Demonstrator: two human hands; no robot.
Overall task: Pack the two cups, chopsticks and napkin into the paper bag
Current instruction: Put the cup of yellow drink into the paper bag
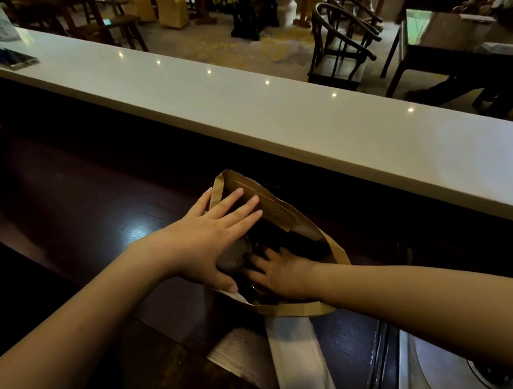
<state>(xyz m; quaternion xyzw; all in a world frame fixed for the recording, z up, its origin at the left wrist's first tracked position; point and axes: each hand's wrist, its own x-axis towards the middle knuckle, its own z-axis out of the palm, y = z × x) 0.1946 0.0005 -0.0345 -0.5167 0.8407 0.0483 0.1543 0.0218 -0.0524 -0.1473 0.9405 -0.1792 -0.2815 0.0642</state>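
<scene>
A brown paper bag (282,206) stands open on the dark wooden counter. My left hand (213,235) lies flat over the bag's left rim, fingers spread, holding the opening apart. My right hand (278,270) reaches down inside the bag and rests on a dark cup lid (255,288); whether it grips the cup is unclear. A second cup (232,258) shows inside the bag under my left palm. A white napkin (299,355) lies on the counter just in front of the bag. Dark chopsticks (379,357) lie to the right of the napkin.
A raised white bar top (244,105) runs diagonally behind the bag, with a phone (9,58) at its far left. A metal sink edge (407,365) sits at the bottom right. Chairs (342,41) and tables stand in the room beyond.
</scene>
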